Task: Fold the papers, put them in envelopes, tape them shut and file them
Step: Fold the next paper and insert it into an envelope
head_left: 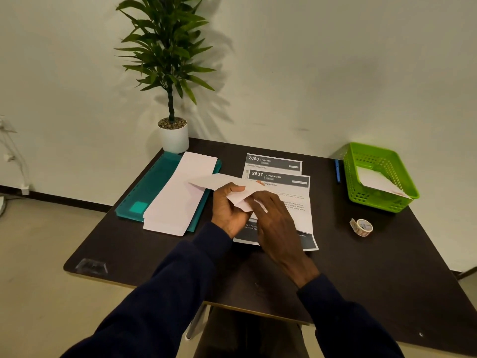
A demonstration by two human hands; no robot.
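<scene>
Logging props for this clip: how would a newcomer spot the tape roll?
Start at the dark table and find the green basket at its far right. Nearer the person lies the tape roll: a small patterned ring, alone, away from all the printed papers.

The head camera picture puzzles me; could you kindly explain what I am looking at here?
There is no machine here. A camera worn on a person's head looks down at their two bare hands over a dark table. The left hand grips a white envelope. The right hand rests on it too, but its grip is hidden. On the table lie a stack of envelopes on a teal folder, printed sheets, a tape roll, a blue pen and a green basket holding a filed envelope. A potted plant stands at the back.
</scene>
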